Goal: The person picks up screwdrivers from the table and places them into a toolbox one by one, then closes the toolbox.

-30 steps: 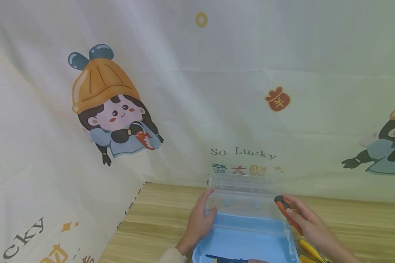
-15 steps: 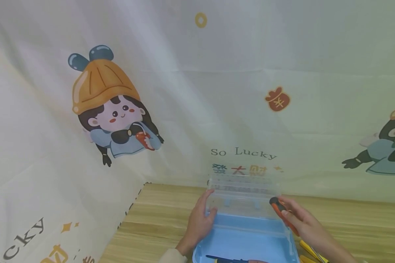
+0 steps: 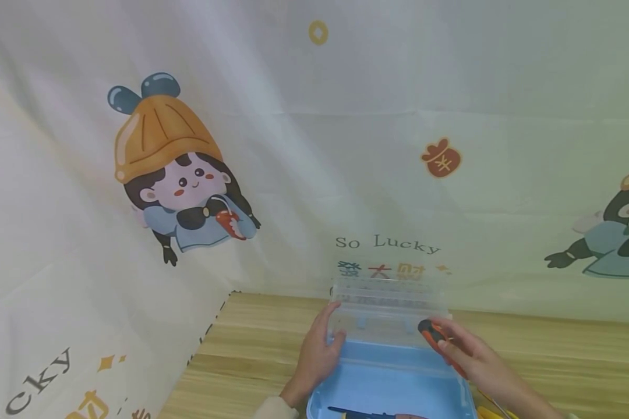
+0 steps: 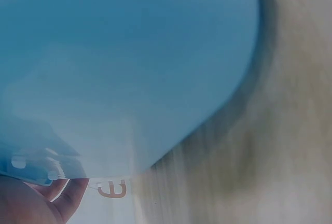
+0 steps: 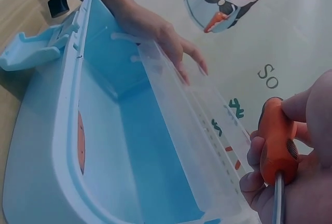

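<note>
A blue plastic box [image 3: 388,387] stands on the table with its clear lid [image 3: 388,326] raised at the back. My left hand [image 3: 317,358] holds the lid's left edge, thumb toward the front. In my right hand [image 3: 484,364] is a screwdriver [image 5: 279,138] with an orange and black handle, gripped round the handle. Its metal shank points back toward me. The hand is over the box's right rim, with the handle's black end in front of the lid. Inside the box, near the front, lies a tool [image 3: 367,415] with dark blue and reddish parts, cut off by the frame edge.
Yellow-handled tools [image 3: 490,413] lie on the wooden table [image 3: 241,349] just right of the box, partly under my right forearm. A blue latch [image 5: 36,50] juts from the box's front. Printed cloth [image 3: 293,145] hangs behind and left of the table.
My right hand has moved left with the screwdriver, from beside the box to over its right rim. My left hand and the lid have stayed in place.
</note>
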`<action>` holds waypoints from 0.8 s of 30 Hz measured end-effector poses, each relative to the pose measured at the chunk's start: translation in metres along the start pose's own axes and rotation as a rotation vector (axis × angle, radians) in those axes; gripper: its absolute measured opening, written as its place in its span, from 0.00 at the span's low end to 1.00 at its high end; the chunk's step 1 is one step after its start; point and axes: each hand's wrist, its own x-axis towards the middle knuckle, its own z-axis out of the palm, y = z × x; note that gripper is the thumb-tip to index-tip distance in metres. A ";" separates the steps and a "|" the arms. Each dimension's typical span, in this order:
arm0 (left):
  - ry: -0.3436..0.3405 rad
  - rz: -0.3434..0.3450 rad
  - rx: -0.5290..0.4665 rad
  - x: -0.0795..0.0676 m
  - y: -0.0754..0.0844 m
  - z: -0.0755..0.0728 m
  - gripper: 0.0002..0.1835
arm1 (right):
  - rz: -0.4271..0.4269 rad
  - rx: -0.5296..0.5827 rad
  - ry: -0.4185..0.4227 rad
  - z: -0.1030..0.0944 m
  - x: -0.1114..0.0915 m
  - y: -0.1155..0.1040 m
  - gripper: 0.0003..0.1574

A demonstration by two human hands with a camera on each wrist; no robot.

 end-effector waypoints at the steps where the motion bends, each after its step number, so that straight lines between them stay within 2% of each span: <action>1: -0.002 0.000 0.000 0.000 0.000 0.000 0.30 | 0.011 0.002 -0.004 0.001 0.000 -0.001 0.34; 8: 0.003 0.026 -0.002 0.000 -0.002 0.001 0.30 | 0.024 0.036 -0.057 0.007 0.004 0.000 0.35; 16: 0.005 0.017 -0.005 0.000 -0.001 0.000 0.30 | -0.021 0.051 -0.118 0.011 0.009 0.001 0.33; 24: 0.011 0.011 -0.010 0.000 -0.001 0.001 0.30 | -0.029 0.035 -0.149 0.015 0.011 -0.002 0.33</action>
